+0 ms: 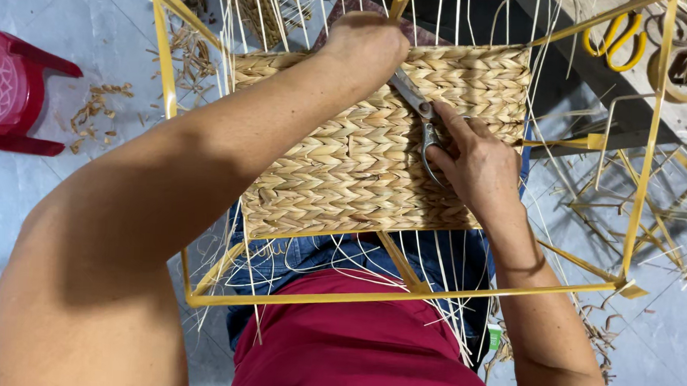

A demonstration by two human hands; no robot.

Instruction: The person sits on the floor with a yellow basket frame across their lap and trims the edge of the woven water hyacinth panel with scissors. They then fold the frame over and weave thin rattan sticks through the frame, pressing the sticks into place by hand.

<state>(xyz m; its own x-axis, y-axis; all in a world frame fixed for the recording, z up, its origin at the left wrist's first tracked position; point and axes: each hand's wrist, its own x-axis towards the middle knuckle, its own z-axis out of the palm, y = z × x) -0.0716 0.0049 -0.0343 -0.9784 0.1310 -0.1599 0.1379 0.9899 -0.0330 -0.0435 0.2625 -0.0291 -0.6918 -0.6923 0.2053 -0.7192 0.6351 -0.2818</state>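
Gripping metal scissors (420,111), right hand (476,164); left hand (369,43) seemingly steadying woven panel (336,177).

Bare arms without sleeves, dark red top (360,348), blue denim trousers (310,257), thin band on right wrist (519,264)

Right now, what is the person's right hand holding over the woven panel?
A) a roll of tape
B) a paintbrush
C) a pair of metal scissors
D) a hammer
C: the right hand grips grey metal scissors, their blades lying on the woven panel and pointing toward the left hand, which presses on the panel's far edge inside the yellow frame.
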